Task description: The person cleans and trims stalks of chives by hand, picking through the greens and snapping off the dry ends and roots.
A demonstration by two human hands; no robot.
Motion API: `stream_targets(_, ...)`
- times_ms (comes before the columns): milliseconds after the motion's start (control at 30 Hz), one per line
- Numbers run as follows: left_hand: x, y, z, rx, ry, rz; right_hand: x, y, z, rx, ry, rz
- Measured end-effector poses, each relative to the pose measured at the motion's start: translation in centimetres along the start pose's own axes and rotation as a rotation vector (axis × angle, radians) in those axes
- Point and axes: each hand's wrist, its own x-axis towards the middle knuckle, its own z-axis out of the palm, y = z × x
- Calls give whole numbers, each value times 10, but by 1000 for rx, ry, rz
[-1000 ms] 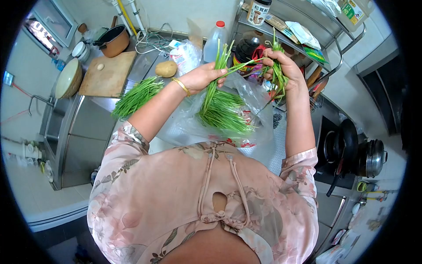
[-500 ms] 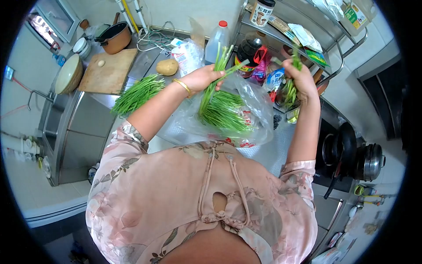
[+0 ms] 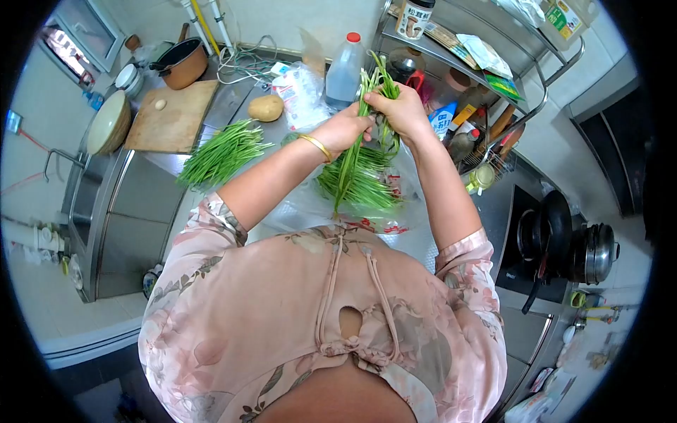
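My left hand [image 3: 347, 130] is closed around a bunch of garlic chives [image 3: 345, 176], whose pale ends point up and whose green leaves hang down. Close beside it, my right hand [image 3: 402, 111] grips more chive stems near the pale ends, with some bent leaves looping below the fingers. Underneath, a pile of chives [image 3: 363, 190] lies on a clear plastic bag [image 3: 409, 169] with red print. To the left, a separate heap of chives [image 3: 222, 154] rests on the counter.
A potato [image 3: 266, 108], a cutting board [image 3: 169, 116] with a small pale round item, a pot [image 3: 185, 65] and a bowl [image 3: 111, 123] stand left. Behind are a red-capped jug [image 3: 345, 77] and a metal rack [image 3: 451, 53]. A stove with a black pan [image 3: 557, 222] is right.
My right hand has come in from the far right to meet my left hand, bringing its chives along. My left hand has shifted slightly right and still grips its bunch.
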Motion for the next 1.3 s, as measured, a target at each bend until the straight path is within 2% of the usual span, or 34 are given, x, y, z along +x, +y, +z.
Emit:
stream_targets(33, -1, 0, -1, 18, -7, 16, 1, -1, 0, 6, 7, 13)
stream_targets(167, -12, 9, -6, -318, -75, -96, -6, -8, -12, 254, -107, 190)
stream_targets(233, -13, 12, -10, -376, -94, -126, -5, -6, -15, 182, -79, 144)
stream_targets(300, -8, 7, -15, -299, -119, -100, -9, -12, -17, 214, -125, 166)
stream_targets(400, -10, 8, -12, -208, -102, -80, -1, 0, -24, 71, -141, 112)
stream_targets(500, -10, 9, -13, -157, -110, -78, -3, -3, -24, 21, -198, 158)
stream_targets(600, -9, 8, -17, -58, -111, -58, 1, -3, -34, 128, -277, 236)
stream_targets(733, -8, 9, -26, 132, -146, 44, -6, -6, -33, 372, -159, 423)
stream_targets(867, -7, 10, -33, 226, -202, 125, -11, -10, -41, 384, -197, 417)
stream_targets(1000, -10, 20, -36, 211, -224, 108, -8, -6, -74, 477, -212, 387)
stream_targets(1067, -7, 24, -42, 190, -216, 64, -17, -17, -86, 511, -92, 267)
stream_targets(1167, -4, 31, -48, -119, -91, -103, -28, -29, -114, 607, -49, 221)
stream_targets(1200, 0, 29, -49, -208, -18, -60, -31, -29, -119, 635, -36, 189)
stream_targets(1233, 4, 26, -54, -316, -23, -66, -34, -30, -122, 570, -44, 121)
stream_targets(1300, 12, 21, -60, -532, -38, -80, -42, -35, -113, 324, 75, 93)
